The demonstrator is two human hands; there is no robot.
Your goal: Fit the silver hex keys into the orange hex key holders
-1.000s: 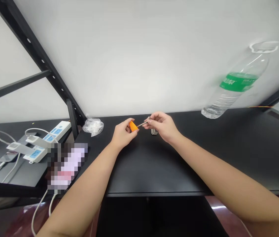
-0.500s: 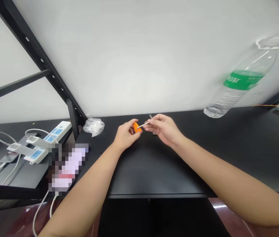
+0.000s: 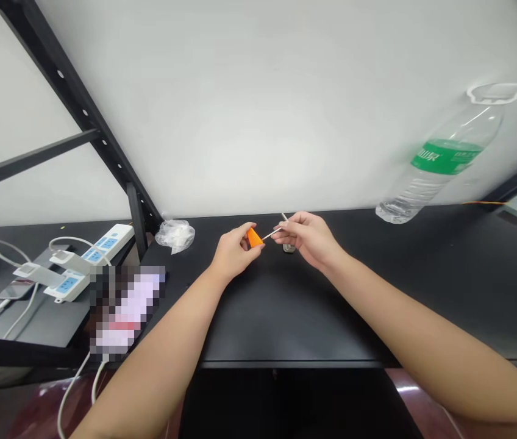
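Note:
My left hand is closed around a small orange piece, pinched between thumb and fingers with a flat face showing. My right hand grips a thin, pale metal-looking rod at the fingertips. The rod's tip points left and lies at the lower right edge of the orange piece; whether it touches is too small to tell. Another short, thin end sticks up above the right fingers, and its join to the rod is hidden. Under the right hand, a small greyish object lies partly covered on the black table.
A crumpled clear plastic bag lies at the back left. At the right stands a large bottle with a green label. A white power strip, cables and a blurred phone-like slab are on the left, beside a black metal frame.
The rod's tip has shifted from across the orange piece's face to its right edge. My right hand has moved slightly right, and more of the greyish object shows beneath it.

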